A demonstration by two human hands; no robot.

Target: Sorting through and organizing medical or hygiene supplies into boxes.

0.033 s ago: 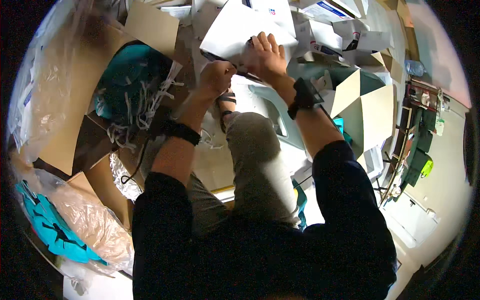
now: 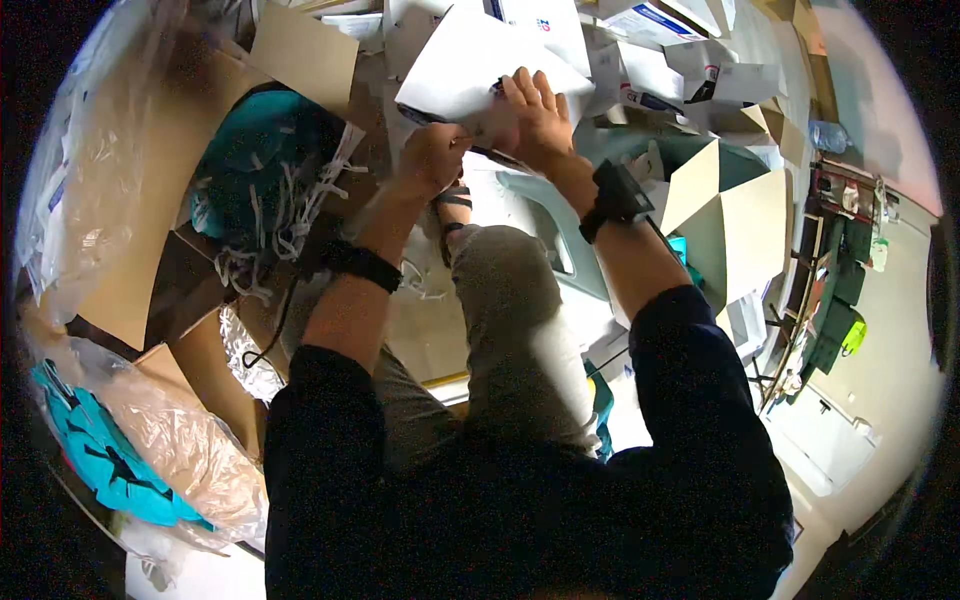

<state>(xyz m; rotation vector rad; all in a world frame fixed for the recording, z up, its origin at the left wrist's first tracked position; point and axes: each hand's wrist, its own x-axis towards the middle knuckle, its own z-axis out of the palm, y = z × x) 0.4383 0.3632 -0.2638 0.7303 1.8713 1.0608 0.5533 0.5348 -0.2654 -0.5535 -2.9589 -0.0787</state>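
Note:
A white cardboard box (image 2: 460, 62) lies in front of me at the top middle, tilted, with a dark gap along its near edge. My left hand (image 2: 433, 158) is closed in a fist at that near edge; what its fingers grip is hidden. On the box's top, toward the right, my right hand (image 2: 540, 118) rests with fingers stretched out and apart. A dark band (image 2: 365, 262) circles my left wrist, and a dark device (image 2: 615, 195) is strapped to the right one.
To the left, an open brown carton (image 2: 110, 285) holds a dark green bundle (image 2: 265, 150) with white ties. Clear plastic and a teal bag (image 2: 105, 440) lie lower left. A grey bin (image 2: 590, 265) stands near my knee; opened white boxes (image 2: 640, 75) and a carton (image 2: 755, 230) are on the right.
The white box's near-left corner has shifted slightly left and nearer to me. My right wrist has turned a little; both hands stay in nearly the same places.

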